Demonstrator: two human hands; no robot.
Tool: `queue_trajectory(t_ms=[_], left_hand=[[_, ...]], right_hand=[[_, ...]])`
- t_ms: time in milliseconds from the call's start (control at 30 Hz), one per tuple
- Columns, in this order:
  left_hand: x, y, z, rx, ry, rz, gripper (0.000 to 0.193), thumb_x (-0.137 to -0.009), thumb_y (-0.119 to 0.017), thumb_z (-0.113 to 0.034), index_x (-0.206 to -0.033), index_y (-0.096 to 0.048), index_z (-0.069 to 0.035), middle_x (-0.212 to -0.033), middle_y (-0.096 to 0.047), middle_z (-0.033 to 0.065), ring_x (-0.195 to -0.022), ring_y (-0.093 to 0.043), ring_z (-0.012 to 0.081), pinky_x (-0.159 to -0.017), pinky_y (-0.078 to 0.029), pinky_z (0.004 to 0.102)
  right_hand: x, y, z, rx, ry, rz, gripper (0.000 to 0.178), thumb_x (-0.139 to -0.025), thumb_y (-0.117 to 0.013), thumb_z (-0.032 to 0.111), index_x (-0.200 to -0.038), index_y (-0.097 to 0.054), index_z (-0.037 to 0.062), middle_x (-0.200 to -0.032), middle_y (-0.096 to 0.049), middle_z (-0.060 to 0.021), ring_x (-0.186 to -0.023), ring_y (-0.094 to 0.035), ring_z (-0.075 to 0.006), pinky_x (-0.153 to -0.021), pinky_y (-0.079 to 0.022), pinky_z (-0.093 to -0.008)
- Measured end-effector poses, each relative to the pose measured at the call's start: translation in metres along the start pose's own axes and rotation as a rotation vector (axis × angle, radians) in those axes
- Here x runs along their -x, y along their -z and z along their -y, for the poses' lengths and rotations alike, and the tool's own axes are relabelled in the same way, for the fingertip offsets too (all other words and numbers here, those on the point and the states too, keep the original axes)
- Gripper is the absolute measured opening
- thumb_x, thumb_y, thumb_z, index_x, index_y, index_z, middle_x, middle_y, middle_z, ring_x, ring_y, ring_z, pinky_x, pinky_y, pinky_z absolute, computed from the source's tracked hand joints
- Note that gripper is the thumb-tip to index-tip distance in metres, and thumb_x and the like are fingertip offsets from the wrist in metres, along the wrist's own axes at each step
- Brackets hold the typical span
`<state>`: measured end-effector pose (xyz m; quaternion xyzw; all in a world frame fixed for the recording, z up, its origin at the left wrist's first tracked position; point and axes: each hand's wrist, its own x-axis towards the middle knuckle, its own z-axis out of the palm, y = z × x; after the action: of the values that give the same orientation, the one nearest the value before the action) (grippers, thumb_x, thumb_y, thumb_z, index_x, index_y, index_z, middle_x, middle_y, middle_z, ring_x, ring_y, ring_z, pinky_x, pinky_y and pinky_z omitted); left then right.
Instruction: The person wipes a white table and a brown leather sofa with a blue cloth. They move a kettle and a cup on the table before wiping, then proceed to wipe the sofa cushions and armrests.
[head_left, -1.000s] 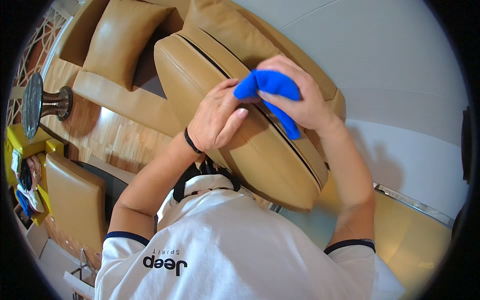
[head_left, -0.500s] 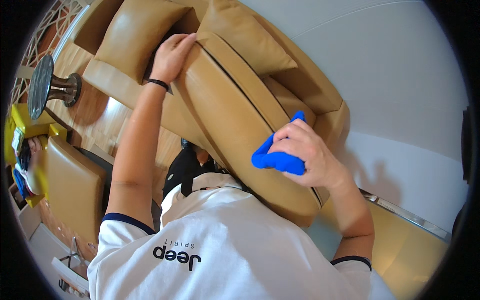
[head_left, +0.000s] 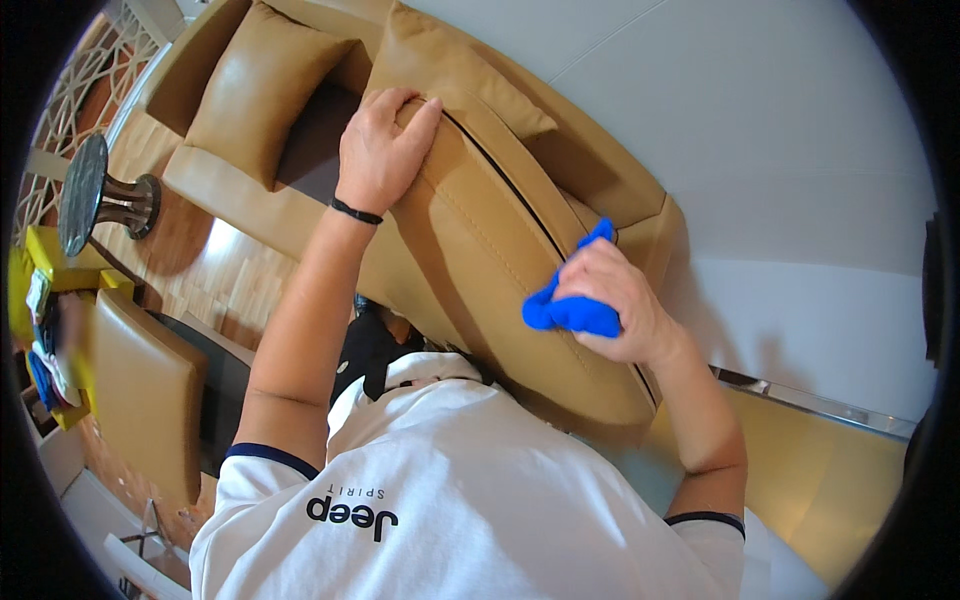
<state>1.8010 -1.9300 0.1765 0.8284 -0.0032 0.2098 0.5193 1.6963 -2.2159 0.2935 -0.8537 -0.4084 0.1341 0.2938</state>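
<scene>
A long tan leather sofa cushion (head_left: pixel 470 230) stands raised on its edge in front of me, a dark seam running along its upper side. My left hand (head_left: pixel 388 148) grips its far end, fingers curled over the corner. Bunched in my right hand (head_left: pixel 615 300) is a blue cloth (head_left: pixel 575 315), held against or just over the near part of the cushion; contact is hard to tell. The tan sofa (head_left: pixel 640 235) lies around and behind the cushion, and its dark seat base (head_left: pixel 322 140) shows beside my left hand.
Two tan pillows, a left one (head_left: pixel 262 85) and a right one (head_left: pixel 440 70), lean on the sofa back. A grey wall (head_left: pixel 780 150) rises at the right. At the left are a small round table (head_left: pixel 85 195), a tan seat (head_left: pixel 145 390) and a yellow box (head_left: pixel 60 260) with cloths.
My left hand has moved right and slightly nearer with the cushion's end. The cushion has turned, showing a stitched face and more dark base. My right hand shifted slightly right with the cloth.
</scene>
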Motion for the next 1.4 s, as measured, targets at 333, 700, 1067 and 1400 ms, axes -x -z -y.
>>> queue_trajectory(t_ms=[333, 700, 1067, 1400], left_hand=[[0.060, -0.003, -0.104, -0.023, -0.198, 0.046, 0.028, -0.101, -0.054, -0.019, -0.111, -0.067, 0.003, -0.107, -0.067, 0.0235, -0.097, -0.065, 0.0412, -0.085, -0.052, 0.0418], [0.098, -0.003, -0.143, 0.080, -0.394, 0.075, 0.027, -0.097, -0.057, -0.015, -0.115, -0.064, 0.005, -0.106, -0.067, 0.0251, -0.096, -0.065, 0.0438, -0.085, -0.052, 0.0454], [0.134, -0.048, -0.130, 0.301, -0.495, 0.488, 0.088, -0.084, -0.073, -0.056, -0.145, -0.049, 0.002, -0.146, -0.052, 0.0247, -0.133, -0.052, 0.0408, -0.111, -0.042, 0.0455], [0.143, -0.075, -0.161, 0.236, -0.606, 0.455, 0.080, -0.087, -0.072, -0.052, -0.144, -0.047, -0.001, -0.139, -0.054, 0.0245, -0.126, -0.053, 0.0423, -0.107, -0.043, 0.0482]], right_hand=[[-0.052, 0.004, -0.004, 0.065, 0.115, -0.477, 0.039, -0.070, -0.076, 0.008, -0.106, -0.064, 0.0052, -0.110, -0.062, -0.0142, -0.099, -0.059, -0.0361, -0.095, -0.048, -0.0419], [0.026, 0.029, 0.026, -0.117, 0.047, -0.620, 0.033, -0.077, -0.075, 0.004, -0.110, -0.066, 0.0035, -0.107, -0.064, -0.0125, -0.102, -0.062, -0.0272, -0.093, -0.049, -0.0390], [0.124, 0.025, 0.020, 0.052, -0.014, -0.629, 0.029, -0.076, -0.072, 0.005, -0.105, -0.066, 0.0025, -0.106, -0.064, -0.0138, -0.101, -0.060, -0.0308, -0.094, -0.047, -0.0400], [0.109, 0.051, 0.051, -0.143, -0.219, -0.846, 0.031, -0.085, -0.072, 0.009, -0.115, -0.065, 0.0030, -0.108, -0.065, -0.0086, -0.106, -0.061, -0.0198, -0.094, -0.047, -0.0318]])
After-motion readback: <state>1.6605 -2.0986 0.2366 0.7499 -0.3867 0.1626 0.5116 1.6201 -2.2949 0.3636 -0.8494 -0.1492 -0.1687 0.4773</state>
